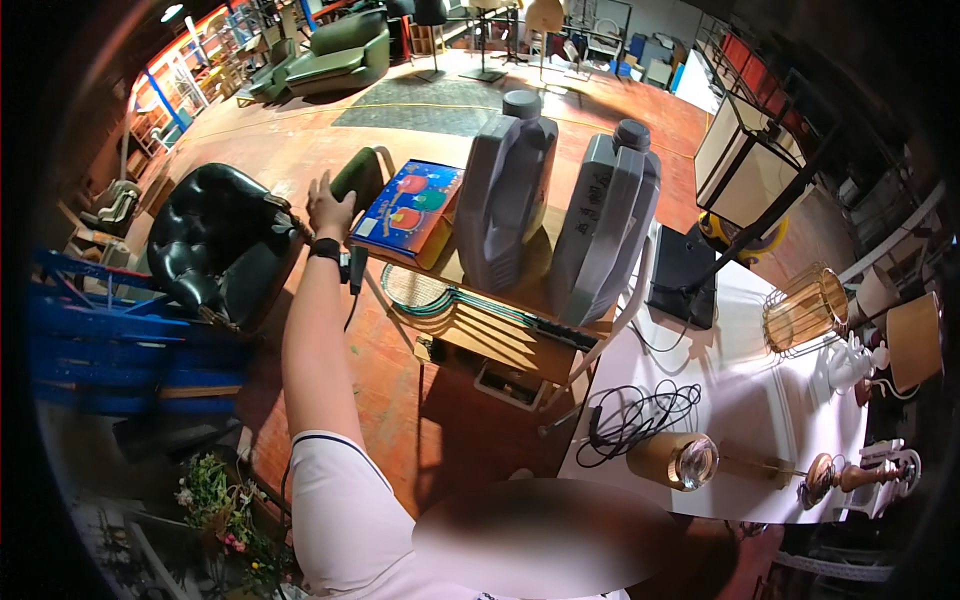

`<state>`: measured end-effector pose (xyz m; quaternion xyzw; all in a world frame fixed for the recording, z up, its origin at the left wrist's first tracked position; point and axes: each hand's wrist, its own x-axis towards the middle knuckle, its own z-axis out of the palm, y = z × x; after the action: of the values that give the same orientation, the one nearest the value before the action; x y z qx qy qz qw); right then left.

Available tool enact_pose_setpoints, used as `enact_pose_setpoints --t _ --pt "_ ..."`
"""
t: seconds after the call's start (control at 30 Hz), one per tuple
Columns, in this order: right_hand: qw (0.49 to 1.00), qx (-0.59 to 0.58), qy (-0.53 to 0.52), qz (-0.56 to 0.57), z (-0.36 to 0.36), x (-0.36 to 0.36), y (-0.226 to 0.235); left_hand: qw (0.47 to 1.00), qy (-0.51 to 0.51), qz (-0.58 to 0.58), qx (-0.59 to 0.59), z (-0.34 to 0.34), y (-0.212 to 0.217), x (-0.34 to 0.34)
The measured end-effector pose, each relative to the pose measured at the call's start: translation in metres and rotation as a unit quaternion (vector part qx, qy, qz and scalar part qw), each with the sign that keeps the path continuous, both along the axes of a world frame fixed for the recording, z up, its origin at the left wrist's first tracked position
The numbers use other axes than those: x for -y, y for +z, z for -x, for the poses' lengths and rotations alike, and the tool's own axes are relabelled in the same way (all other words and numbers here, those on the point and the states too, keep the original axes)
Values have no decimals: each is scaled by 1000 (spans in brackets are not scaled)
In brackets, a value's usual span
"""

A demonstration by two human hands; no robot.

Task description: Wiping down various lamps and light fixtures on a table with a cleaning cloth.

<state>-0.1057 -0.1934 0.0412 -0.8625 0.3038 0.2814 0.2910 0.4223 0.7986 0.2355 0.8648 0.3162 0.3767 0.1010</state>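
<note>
My left hand [330, 212] reaches forward with its fingers stretched and spread, and nothing shows in it. A dark band [325, 249] goes round the wrist, and a small device with a cable hangs next to it. Just right of the hand lies a blue box with colourful pictures [410, 212], on the left end of a small wooden table [545, 235]. The hand overlaps a green padded chair back [357, 178]; whether they touch I cannot tell. Two grey plastic jugs, one left [505, 190] and one right [605, 225], stand upright beside the box. My right hand is out of view.
Left stands a black tufted leather chair [225, 240], with blue racking [140, 350] below it. To the right, a white table [735, 400] holds a coiled black cable [640, 415], a wire-frame shade [805, 308] and lamps. A lantern-like lamp [750, 165] leans in. Flowers [220, 505] sit lower left.
</note>
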Motion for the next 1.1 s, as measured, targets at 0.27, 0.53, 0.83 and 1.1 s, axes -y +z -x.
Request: enact_pose_setpoints --t 0.27,0.53,0.83,1.1 --pt "999 -42 -9 -10 -20 -94 71 998 -16 63 25 23 -15 -73" --pt "879 31 -404 -250 12 -44 5 978 38 30 202 58 -13 -70" --pt "947 114 -262 -147 -44 -25 17 904 77 319 276 266 -104 93" --pt "954 212 -178 -117 -127 -14 51 647 -56 719 248 349 -122 274"
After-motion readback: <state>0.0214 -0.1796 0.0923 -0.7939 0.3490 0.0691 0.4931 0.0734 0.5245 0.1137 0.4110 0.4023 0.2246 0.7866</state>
